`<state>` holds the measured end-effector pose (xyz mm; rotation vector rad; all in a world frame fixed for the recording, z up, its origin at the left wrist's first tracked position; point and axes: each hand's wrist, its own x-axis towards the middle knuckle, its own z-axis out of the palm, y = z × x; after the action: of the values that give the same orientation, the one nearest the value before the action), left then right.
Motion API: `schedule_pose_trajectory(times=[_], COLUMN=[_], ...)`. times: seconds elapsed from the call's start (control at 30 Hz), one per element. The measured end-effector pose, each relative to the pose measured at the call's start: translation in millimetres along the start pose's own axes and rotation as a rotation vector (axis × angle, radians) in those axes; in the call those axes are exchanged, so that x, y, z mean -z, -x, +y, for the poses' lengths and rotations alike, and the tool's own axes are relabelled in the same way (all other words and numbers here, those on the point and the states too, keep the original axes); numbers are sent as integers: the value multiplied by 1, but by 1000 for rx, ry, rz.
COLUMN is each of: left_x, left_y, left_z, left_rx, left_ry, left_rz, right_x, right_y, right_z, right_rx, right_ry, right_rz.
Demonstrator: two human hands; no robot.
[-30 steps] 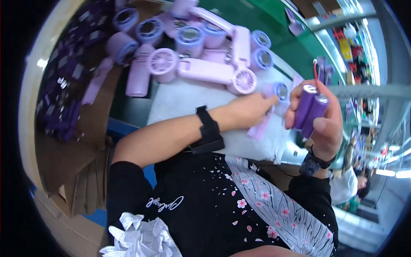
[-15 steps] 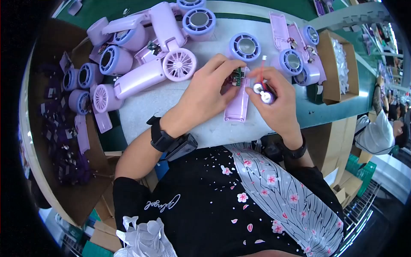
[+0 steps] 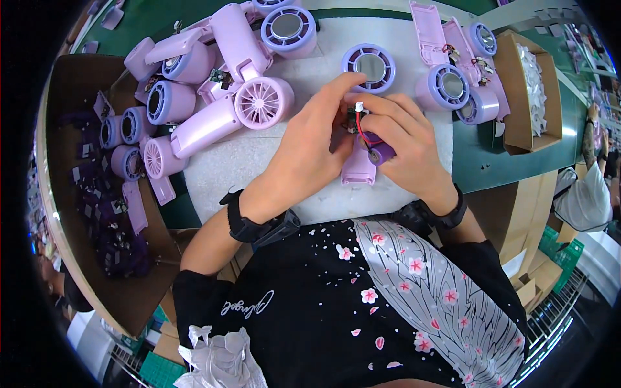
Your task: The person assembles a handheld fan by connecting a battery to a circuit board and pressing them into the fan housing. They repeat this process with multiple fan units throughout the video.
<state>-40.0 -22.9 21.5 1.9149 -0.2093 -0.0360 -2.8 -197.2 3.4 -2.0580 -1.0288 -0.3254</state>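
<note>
My left hand is closed round the upper part of an open lilac fan handle shell. A small green circuit board shows between my hands, partly hidden by the fingers. Just beyond them stands the round fan head, with its blue-violet ring and silver centre. My right hand holds a purple battery in its curled fingers, over the shell's right side. From the battery, red and black wires run up to a white plug beside the right fingertips.
Several assembled lilac fans lie piled at the left. Open fan shells and fan heads stand at the right, beside a cardboard box of white pieces. A large cardboard box at far left holds dark purple parts. A white mat covers the bench.
My right hand has moved left toward the circuit board and turned, so the battery now shows its purple side rather than its ends. The plug has come down and left with it.
</note>
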Motion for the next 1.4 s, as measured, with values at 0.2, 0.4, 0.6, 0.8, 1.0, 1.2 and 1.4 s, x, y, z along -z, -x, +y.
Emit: schedule_pose_trajectory(times=[0.2, 0.4, 0.6, 0.8, 1.0, 1.2, 1.4], left_x=[-3, 1, -1, -1, -5, -8, -9], left_y=[8, 12, 11, 11, 9, 5, 7], left_z=[-2, -10, -9, -10, -12, -9, -11], left_rx=[46, 51, 65, 80, 106, 128, 106], left_ry=[-24, -110, -82, -64, -46, -44, -67], left_rz=[74, 40, 92, 101, 119, 137, 151], right_x=[3, 6, 11, 15, 11, 14, 11], right_y=[-2, 3, 1, 2, 3, 1, 0], right_z=[-1, -7, -9, -10, -12, -10, -12], right_rx=[8, -135, -130, -198, -294, -291, -390], right_ry=[3, -26, 5, 24, -51, -60, -71], right_rz=[46, 28, 31, 0, -23, 25, 93])
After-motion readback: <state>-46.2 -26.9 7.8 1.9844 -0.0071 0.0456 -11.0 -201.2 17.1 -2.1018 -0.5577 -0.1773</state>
